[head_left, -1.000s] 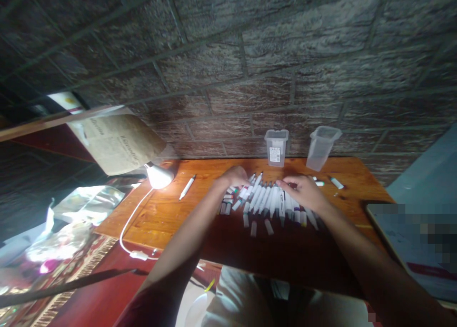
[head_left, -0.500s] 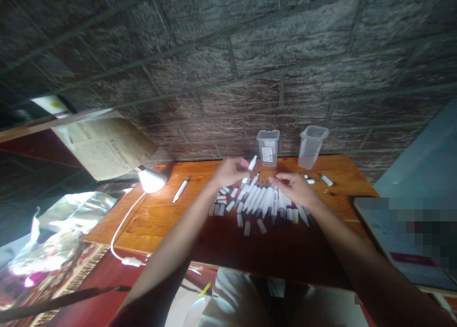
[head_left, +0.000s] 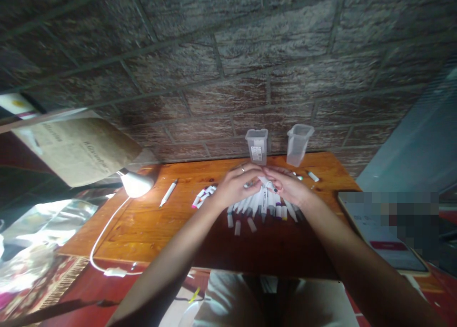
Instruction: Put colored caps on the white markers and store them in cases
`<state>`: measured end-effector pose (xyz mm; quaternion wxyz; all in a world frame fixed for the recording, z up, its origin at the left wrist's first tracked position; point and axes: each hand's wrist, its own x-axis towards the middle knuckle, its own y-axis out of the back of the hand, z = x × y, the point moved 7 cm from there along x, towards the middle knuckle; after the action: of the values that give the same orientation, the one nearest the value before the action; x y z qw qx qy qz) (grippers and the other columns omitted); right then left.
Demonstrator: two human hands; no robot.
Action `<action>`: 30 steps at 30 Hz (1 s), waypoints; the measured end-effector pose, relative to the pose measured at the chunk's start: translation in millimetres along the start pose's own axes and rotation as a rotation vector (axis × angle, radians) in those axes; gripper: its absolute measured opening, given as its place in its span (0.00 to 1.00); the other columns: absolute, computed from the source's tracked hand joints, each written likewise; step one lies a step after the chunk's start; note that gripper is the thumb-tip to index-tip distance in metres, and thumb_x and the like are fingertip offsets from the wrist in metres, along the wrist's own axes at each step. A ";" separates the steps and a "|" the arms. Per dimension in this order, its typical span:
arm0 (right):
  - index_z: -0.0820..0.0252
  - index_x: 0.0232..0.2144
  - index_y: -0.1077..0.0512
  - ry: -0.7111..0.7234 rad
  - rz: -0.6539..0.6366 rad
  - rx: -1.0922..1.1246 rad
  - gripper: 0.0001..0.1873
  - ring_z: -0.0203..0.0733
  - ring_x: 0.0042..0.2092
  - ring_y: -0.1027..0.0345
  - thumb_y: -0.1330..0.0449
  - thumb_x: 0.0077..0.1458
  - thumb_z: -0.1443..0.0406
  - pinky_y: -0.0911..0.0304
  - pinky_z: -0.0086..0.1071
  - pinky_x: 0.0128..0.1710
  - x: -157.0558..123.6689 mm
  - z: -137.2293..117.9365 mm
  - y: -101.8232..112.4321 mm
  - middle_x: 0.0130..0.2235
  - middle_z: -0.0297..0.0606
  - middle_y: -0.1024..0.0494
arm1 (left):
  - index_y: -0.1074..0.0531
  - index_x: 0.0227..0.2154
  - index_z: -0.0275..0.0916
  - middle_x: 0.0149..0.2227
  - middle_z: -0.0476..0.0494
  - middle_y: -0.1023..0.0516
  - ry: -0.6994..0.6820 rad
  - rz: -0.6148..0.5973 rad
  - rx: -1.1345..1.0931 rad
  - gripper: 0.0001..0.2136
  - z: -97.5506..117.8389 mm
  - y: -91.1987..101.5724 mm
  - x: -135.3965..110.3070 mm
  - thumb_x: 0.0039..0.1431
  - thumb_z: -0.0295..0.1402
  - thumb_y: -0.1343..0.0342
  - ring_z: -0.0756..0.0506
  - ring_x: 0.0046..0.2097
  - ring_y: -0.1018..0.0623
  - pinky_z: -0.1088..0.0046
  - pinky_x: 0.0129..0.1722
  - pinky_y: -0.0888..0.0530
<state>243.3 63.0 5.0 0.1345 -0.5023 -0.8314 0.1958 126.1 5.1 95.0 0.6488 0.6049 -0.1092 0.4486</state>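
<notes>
My left hand point(head_left: 240, 186), with a ring on one finger, is closed around a white marker point(head_left: 264, 180) above the pile. My right hand point(head_left: 288, 186) meets it fingertip to fingertip, its fingers closed about the same marker; a small dark end shows by its thumb. The fingers partly cover the marker, so whether a cap is on it cannot be seen. Below both hands, several white markers point(head_left: 254, 204) lie side by side in a fan. Loose caps point(head_left: 237, 228) lie in front of them, and more colored caps point(head_left: 203, 196) are by my left wrist.
Two clear plastic containers point(head_left: 298, 146) stand against the brick wall. A single marker point(head_left: 168, 193) lies left, near a white lamp point(head_left: 136, 185) with its cord. A loose cap point(head_left: 313, 176) is at the right. A tablet-like panel point(head_left: 378, 232) rests at the table's right edge.
My left hand has moved from beside the labelled container toward my right hand, bringing the marker with it. The hands now meet over the pile. The view has shifted to the right.
</notes>
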 end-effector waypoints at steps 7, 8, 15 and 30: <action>0.58 0.27 0.22 -0.109 0.000 0.158 0.18 0.28 0.23 0.41 0.23 0.35 0.58 0.45 0.25 0.22 -0.9 7.0 0.0 0.22 0.27 0.28 | 0.25 0.47 0.42 0.47 0.40 0.21 -0.106 -0.031 0.056 0.10 5.8 -9.0 -5.2 0.64 0.28 0.44 0.44 0.51 0.24 0.63 0.52 0.26; 0.58 0.26 0.23 -0.121 0.007 0.167 0.18 0.28 0.24 0.40 0.22 0.34 0.58 0.43 0.24 0.23 -1.1 7.3 0.1 0.23 0.27 0.26 | 0.24 0.47 0.42 0.47 0.40 0.21 -0.108 -0.025 0.061 0.10 6.9 -9.8 -6.3 0.64 0.28 0.44 0.43 0.52 0.24 0.62 0.52 0.26; 0.59 0.27 0.22 -0.089 0.038 0.179 0.15 0.29 0.25 0.34 0.24 0.38 0.60 0.39 0.24 0.25 0.0 2.4 3.7 0.27 0.32 0.21 | 0.22 0.43 0.38 0.46 0.38 0.22 0.345 0.204 -0.202 0.08 -19.3 -8.1 -17.0 0.63 0.34 0.42 0.45 0.47 0.22 0.66 0.47 0.24; 0.60 0.31 0.19 0.103 -0.057 -0.014 0.14 0.25 0.20 0.55 0.26 0.43 0.58 0.63 0.27 0.19 -4.0 -11.6 -9.9 0.19 0.26 0.36 | 0.24 0.47 0.34 0.41 0.39 0.17 0.935 0.015 -0.970 0.27 -49.4 -36.3 -30.1 0.44 0.38 0.27 0.45 0.40 0.19 0.71 0.40 0.24</action>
<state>242.3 57.5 19.8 0.1791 -0.4886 -0.8388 0.1597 115.0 40.1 37.4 0.8227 -0.0136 -0.0100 0.5682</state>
